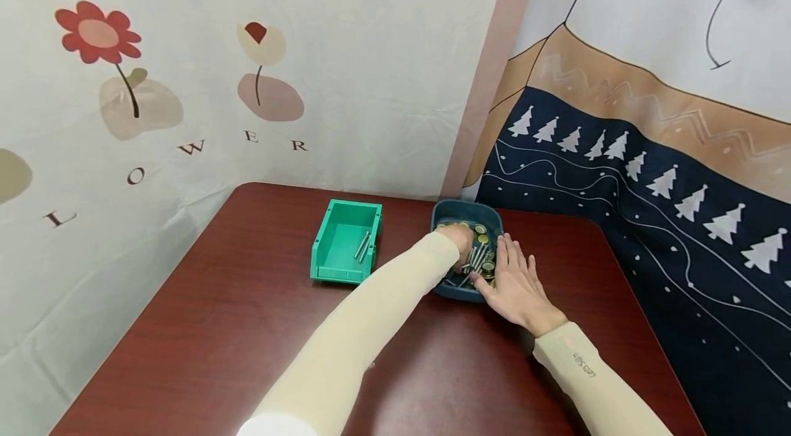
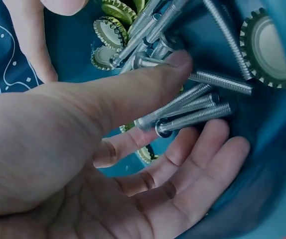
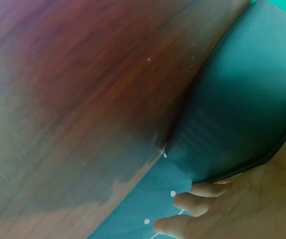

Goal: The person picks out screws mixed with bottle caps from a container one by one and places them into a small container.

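Inside the dark blue bin point(image 1: 469, 207), my left hand point(image 2: 148, 164) has its thumb and curled fingers around several silver bolts point(image 2: 198, 117). The thumb tip lies on one bolt, while the fingers reach beneath others. More bolts point(image 2: 155, 22) lie beyond the thumb, among gold bottle caps point(image 2: 118, 11) with pale insides. My right hand point(image 1: 519, 288) lies along the bin's right side with straight, spread fingers, its thumb at the near rim. In the right wrist view its fingers point(image 3: 188, 201) show past the bin's outer wall point(image 3: 232, 99).
A green open-front bin point(image 1: 336, 244) stands left of the blue bin, with a couple of bolts point(image 1: 362, 246) in it. Both stand on the brown wooden table point(image 1: 259, 326). Printed cloth point(image 1: 371, 65) hangs behind the table's far edge, and a dark blue one point(image 1: 649, 230) on the right.
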`<state>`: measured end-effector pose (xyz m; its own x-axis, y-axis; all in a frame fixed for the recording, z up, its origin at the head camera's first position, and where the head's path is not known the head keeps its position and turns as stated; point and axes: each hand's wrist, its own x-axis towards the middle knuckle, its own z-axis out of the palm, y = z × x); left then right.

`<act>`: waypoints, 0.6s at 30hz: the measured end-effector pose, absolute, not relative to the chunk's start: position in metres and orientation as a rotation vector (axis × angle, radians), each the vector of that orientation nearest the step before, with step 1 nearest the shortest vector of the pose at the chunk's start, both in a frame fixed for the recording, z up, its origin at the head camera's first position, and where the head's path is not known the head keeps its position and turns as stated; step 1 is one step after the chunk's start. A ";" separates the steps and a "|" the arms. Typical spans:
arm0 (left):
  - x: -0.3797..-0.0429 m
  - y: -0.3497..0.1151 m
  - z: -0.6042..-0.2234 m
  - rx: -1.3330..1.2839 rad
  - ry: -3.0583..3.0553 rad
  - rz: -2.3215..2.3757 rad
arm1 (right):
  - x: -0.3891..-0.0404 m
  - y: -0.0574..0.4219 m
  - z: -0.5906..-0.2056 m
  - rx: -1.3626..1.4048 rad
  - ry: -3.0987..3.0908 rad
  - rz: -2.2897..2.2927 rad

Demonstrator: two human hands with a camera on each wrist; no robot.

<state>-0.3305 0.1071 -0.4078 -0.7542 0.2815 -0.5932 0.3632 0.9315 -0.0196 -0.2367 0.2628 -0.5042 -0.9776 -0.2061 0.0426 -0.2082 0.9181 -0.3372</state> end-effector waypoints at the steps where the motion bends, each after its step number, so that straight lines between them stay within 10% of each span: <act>1: -0.326 0.105 -0.405 0.458 2.473 -0.179 | -0.236 0.263 -0.504 0.332 -3.071 0.539; 18: -0.380 0.117 -0.480 0.476 2.519 -0.183 | -0.236 0.263 -0.505 0.335 -3.058 0.515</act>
<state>-0.3800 0.1166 -0.4800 -0.7779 0.2956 -0.5545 0.3728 0.9275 -0.0286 -0.2364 0.2626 -0.5052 -0.9767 -0.2068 0.0573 -0.2142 0.9223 -0.3216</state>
